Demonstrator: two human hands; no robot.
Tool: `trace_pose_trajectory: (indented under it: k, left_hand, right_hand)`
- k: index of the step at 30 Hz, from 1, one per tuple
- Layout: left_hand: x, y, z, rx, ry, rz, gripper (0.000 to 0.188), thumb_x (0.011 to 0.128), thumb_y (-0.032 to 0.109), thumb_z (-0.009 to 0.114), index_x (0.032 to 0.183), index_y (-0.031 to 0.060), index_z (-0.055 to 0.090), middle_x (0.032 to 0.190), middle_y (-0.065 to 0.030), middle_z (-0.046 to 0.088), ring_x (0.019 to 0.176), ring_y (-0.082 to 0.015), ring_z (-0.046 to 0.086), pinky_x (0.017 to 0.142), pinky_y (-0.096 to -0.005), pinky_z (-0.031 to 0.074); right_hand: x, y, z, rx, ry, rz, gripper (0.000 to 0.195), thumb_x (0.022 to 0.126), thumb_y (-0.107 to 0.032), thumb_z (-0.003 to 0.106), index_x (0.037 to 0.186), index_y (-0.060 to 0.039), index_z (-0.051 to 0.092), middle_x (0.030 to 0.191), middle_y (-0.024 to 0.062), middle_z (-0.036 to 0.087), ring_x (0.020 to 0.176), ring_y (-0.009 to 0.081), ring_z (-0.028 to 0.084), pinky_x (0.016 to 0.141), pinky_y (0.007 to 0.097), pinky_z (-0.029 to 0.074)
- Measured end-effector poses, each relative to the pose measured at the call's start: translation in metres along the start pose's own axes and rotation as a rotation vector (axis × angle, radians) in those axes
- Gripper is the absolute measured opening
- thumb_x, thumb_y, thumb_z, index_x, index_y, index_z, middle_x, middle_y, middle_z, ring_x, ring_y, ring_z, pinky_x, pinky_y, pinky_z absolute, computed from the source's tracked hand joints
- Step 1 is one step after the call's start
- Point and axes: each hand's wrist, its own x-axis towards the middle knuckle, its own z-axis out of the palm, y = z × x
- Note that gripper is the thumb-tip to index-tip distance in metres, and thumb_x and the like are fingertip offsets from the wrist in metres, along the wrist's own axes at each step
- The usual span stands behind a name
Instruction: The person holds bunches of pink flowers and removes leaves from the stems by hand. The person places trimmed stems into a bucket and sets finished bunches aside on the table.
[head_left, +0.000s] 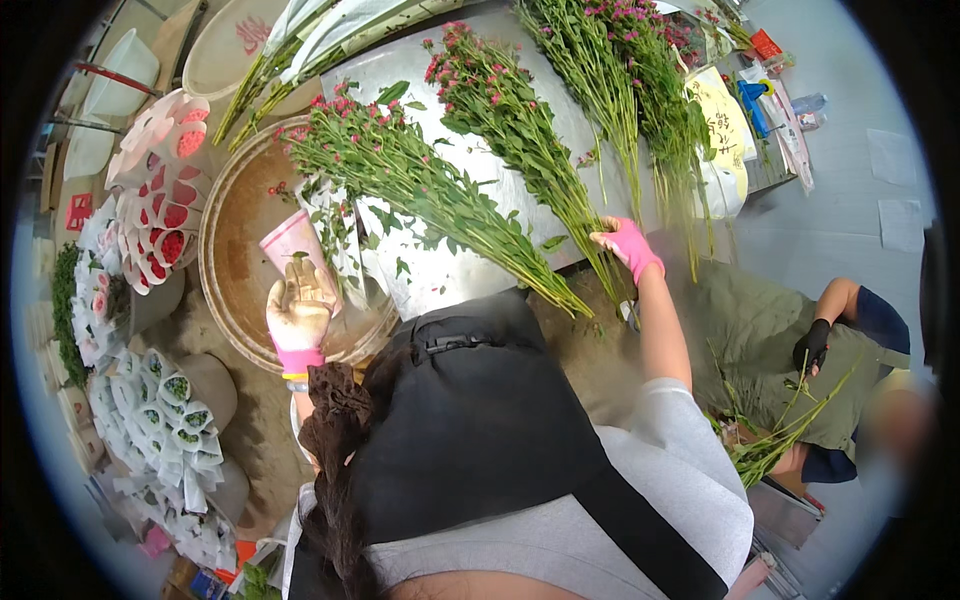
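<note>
My left hand (302, 311), in a stained white-and-pink work glove, is turned palm up with nothing in it. It hangs over a round brown tub (234, 232), beside a pink-and-white wrapper (289, 238). A small leaf shows at its fingertips. My right hand (630, 246), in a pink glove, grips the lower stems of a pink-flowered bunch (517, 127) on a metal table (442, 289). Left of that bunch, a second pink-flowered bunch (420, 184) lies slantwise, its stem ends past the table's near edge. Loose leaves lie around it.
More flower bunches (592, 82) lie at the table's far right, near a yellow printed bag (718, 127) and a blue tool (752, 105). Wrapped bouquets (161, 420) stand at left. At right, a co-worker's black-gloved hand (811, 346) is near green stems (787, 431).
</note>
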Motion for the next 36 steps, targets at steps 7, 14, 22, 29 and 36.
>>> trace_pose_trajectory:
  k: [7,14,22,29,36]
  left_hand:
    - [0.013,-0.011,0.002,0.039,-0.107,-0.087,0.026,0.077,0.012,0.052,0.099,0.0014,0.058,0.105,-0.0093,0.061,0.106,-0.0223,0.052,0.091,-0.0435,0.039]
    - [0.002,-0.014,-0.001,0.076,-0.013,0.002,0.021,0.077,0.013,0.049,0.091,0.0046,0.062,0.096,-0.0073,0.064,0.097,-0.0216,0.057,0.086,-0.0417,0.042]
    - [-0.008,-0.023,0.000,0.015,-0.040,-0.054,0.019,0.078,0.015,0.049,0.090,0.0071,0.061,0.098,-0.0064,0.063,0.097,-0.0206,0.057,0.086,-0.0417,0.043]
    - [0.003,-0.029,-0.021,-0.036,0.001,-0.049,0.018,0.080,0.014,0.048,0.090,0.0073,0.061,0.095,-0.0053,0.063,0.096,-0.0206,0.057,0.085,-0.0420,0.044]
    - [-0.004,-0.047,-0.013,-0.039,-0.008,-0.073,0.018,0.080,0.015,0.048,0.090,0.0084,0.061,0.094,-0.0036,0.063,0.094,-0.0205,0.058,0.083,-0.0411,0.045]
  right_hand:
    - [-0.004,0.023,-0.007,-0.594,0.067,-0.113,0.045,0.070,-0.022,0.066,0.110,-0.0034,0.055,0.089,0.0118,0.062,0.082,0.0200,0.059,0.074,0.0303,0.045]
    - [-0.057,-0.071,0.068,-0.464,0.401,-0.416,0.031,0.073,-0.028,0.063,0.092,-0.0031,0.059,0.093,0.0163,0.060,0.088,0.0330,0.056,0.076,0.0394,0.044]
    - [-0.065,-0.073,0.107,-1.041,0.006,-0.306,0.027,0.079,-0.027,0.052,0.095,-0.0066,0.057,0.092,0.0165,0.060,0.087,0.0318,0.058,0.075,0.0405,0.046]
    - [-0.068,-0.105,0.133,-1.235,-0.110,-0.308,0.035,0.077,-0.034,0.057,0.097,-0.0057,0.058,0.094,0.0159,0.061,0.090,0.0301,0.058,0.077,0.0383,0.046]
    - [-0.063,-0.105,0.117,-0.951,0.109,-0.492,0.026,0.080,-0.028,0.051,0.085,-0.0035,0.058,0.083,0.0170,0.060,0.080,0.0347,0.058,0.070,0.0436,0.045]
